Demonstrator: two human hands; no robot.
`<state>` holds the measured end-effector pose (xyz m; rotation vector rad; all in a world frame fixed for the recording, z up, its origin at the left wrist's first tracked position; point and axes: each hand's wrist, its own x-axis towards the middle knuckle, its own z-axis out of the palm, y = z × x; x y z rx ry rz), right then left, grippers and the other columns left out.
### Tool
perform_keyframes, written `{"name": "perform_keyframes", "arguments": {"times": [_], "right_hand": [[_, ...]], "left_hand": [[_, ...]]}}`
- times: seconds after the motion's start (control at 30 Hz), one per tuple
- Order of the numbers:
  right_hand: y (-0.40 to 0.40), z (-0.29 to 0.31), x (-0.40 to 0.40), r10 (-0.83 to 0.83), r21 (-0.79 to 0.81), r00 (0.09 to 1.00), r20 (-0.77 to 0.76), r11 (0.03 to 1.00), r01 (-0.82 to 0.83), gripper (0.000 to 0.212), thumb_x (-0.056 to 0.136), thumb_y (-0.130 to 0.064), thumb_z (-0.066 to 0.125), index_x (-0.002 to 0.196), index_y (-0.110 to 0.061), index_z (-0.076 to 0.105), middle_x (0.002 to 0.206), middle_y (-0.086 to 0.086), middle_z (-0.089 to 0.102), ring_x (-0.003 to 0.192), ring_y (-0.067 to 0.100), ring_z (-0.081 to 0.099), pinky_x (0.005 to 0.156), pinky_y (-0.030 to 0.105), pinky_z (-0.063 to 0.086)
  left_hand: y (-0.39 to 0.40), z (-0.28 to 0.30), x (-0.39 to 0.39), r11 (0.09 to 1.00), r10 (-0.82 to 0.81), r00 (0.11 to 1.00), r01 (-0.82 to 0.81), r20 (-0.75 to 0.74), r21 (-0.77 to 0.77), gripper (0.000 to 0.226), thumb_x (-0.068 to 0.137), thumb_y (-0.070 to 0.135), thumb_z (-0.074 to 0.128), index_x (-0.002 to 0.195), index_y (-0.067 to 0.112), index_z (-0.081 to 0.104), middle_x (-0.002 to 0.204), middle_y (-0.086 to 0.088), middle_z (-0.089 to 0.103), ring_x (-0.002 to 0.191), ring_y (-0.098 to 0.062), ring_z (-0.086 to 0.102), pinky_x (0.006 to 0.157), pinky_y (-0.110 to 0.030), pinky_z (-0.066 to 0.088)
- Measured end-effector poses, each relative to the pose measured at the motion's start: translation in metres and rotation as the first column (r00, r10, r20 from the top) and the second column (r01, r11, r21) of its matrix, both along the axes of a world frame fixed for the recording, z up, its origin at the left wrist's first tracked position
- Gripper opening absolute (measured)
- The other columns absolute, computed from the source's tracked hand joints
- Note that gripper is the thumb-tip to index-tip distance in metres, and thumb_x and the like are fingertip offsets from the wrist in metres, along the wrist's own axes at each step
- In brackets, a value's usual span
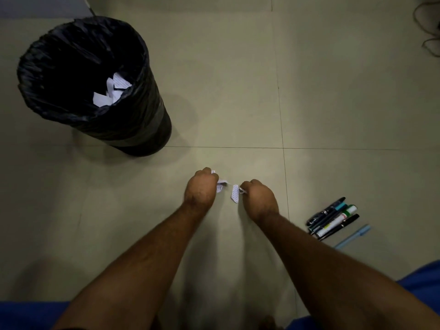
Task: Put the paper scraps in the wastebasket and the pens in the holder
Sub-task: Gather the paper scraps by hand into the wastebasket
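Note:
My left hand (pixel 201 189) is down at the tiled floor, closed around white paper scraps (pixel 221 185) that stick out past its fingers. My right hand (pixel 259 198) is beside it, fingers pinched on a small scrap; another white scrap (pixel 234 194) lies on the floor just left of its fingertips. The black wastebasket (pixel 147 120), lined with a black bag, stands at the upper left with several white scraps (pixel 112 91) inside. A bunch of pens and markers (pixel 333 219) lies on the floor to the right, with a light blue pen (pixel 353 236) beside them. No pen holder is in view.
Dark cables (pixel 428 27) lie at the top right corner. Blue cloth of my clothing (pixel 421 282) fills the bottom corners. Pale floor tiles with thin joints spread between the wastebasket and the pens.

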<state>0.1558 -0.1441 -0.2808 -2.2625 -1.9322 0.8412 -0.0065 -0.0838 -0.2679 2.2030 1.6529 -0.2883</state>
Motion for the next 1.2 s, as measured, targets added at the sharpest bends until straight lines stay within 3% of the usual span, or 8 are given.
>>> {"name": "perform_keyframes", "arguments": {"times": [0.13, 0.27, 0.4, 0.53, 0.73, 0.87, 1.0, 1.2], "right_hand": [[0.008, 0.004, -0.007, -0.214, 0.003, 0.967, -0.140, 0.976, 0.216, 0.014, 0.088, -0.016, 0.059, 0.081, -0.007, 0.068, 0.082, 0.014, 0.068, 0.079, 0.035, 0.061, 0.061, 0.030, 0.033], [0.011, 0.016, -0.014, -0.361, 0.043, 0.895, -0.261, 0.922, 0.385, 0.019, 0.089, -0.020, 0.062, 0.080, -0.006, 0.070, 0.079, 0.013, 0.071, 0.076, 0.031, 0.062, 0.064, 0.030, 0.041], [0.013, 0.010, -0.026, -0.224, -0.012, 0.960, -0.170, 0.974, 0.225, 0.022, 0.093, -0.023, 0.056, 0.089, -0.008, 0.071, 0.091, 0.014, 0.068, 0.086, 0.034, 0.064, 0.065, 0.027, 0.035], [0.004, 0.008, -0.032, -0.057, -0.017, 0.995, -0.081, 0.998, 0.055, 0.027, 0.093, -0.034, 0.056, 0.097, -0.010, 0.069, 0.098, 0.013, 0.062, 0.087, 0.032, 0.063, 0.070, 0.033, 0.046], [0.002, 0.010, -0.033, 0.013, 0.004, 0.999, 0.045, 1.000, -0.013, 0.023, 0.096, -0.018, 0.052, 0.109, -0.011, 0.069, 0.108, 0.012, 0.064, 0.092, 0.031, 0.065, 0.080, 0.032, 0.052], [0.012, 0.011, -0.033, 0.021, -0.007, 0.995, 0.097, 1.000, -0.020, 0.025, 0.097, -0.011, 0.048, 0.112, -0.011, 0.067, 0.111, 0.011, 0.064, 0.097, 0.030, 0.065, 0.081, 0.031, 0.050], [0.021, 0.009, -0.032, -0.026, -0.012, 0.995, 0.094, 1.000, 0.027, 0.022, 0.098, -0.017, 0.051, 0.110, -0.010, 0.068, 0.107, 0.010, 0.066, 0.093, 0.028, 0.066, 0.081, 0.032, 0.052], [0.018, 0.001, -0.030, -0.308, -0.032, 0.930, -0.201, 0.951, 0.307, 0.024, 0.093, -0.023, 0.058, 0.088, -0.005, 0.073, 0.087, 0.014, 0.072, 0.082, 0.032, 0.066, 0.068, 0.027, 0.043]], "left_hand": [[0.000, 0.000, -0.007, 0.983, 0.181, 0.970, -0.182, 0.160, -0.006, 0.024, 0.092, 0.011, 0.051, 0.109, 0.008, 0.068, 0.115, -0.015, 0.061, 0.104, -0.033, 0.062, 0.086, -0.034, 0.047], [0.000, 0.011, -0.010, 0.919, 0.390, 0.862, -0.385, 0.324, -0.083, 0.021, 0.079, 0.008, 0.061, 0.094, 0.005, 0.075, 0.103, -0.017, 0.067, 0.096, -0.033, 0.064, 0.082, -0.031, 0.049], [-0.006, 0.015, -0.004, 0.958, 0.287, 0.907, -0.268, 0.308, -0.104, 0.020, 0.079, 0.015, 0.066, 0.094, 0.006, 0.075, 0.102, -0.016, 0.065, 0.095, -0.033, 0.064, 0.081, -0.032, 0.048], [-0.008, 0.003, -0.008, 0.987, 0.149, 0.965, -0.130, 0.216, -0.100, 0.028, 0.086, 0.016, 0.060, 0.113, 0.010, 0.064, 0.112, -0.011, 0.056, 0.102, -0.031, 0.058, 0.085, -0.036, 0.049], [-0.016, 0.002, -0.002, 0.992, -0.002, 0.994, 0.015, 0.105, -0.124, 0.058, 0.079, 0.022, 0.069, 0.133, 0.014, 0.050, 0.131, -0.009, 0.046, 0.118, -0.029, 0.046, 0.092, -0.036, 0.046], [-0.017, -0.005, -0.002, 0.999, 0.029, 0.991, -0.024, 0.130, -0.038, 0.033, 0.093, 0.027, 0.057, 0.121, 0.009, 0.061, 0.123, -0.011, 0.055, 0.111, -0.030, 0.054, 0.088, -0.036, 0.049], [-0.013, -0.007, 0.001, 0.992, 0.126, 0.974, -0.120, 0.191, -0.044, 0.029, 0.096, 0.031, 0.056, 0.108, 0.009, 0.070, 0.110, -0.010, 0.063, 0.100, -0.027, 0.062, 0.082, -0.030, 0.048], [-0.006, -0.003, 0.007, 0.941, 0.330, 0.917, -0.300, 0.222, -0.158, 0.040, 0.098, 0.038, 0.051, 0.092, 0.004, 0.071, 0.099, -0.014, 0.067, 0.093, -0.031, 0.064, 0.079, -0.030, 0.048]]}}
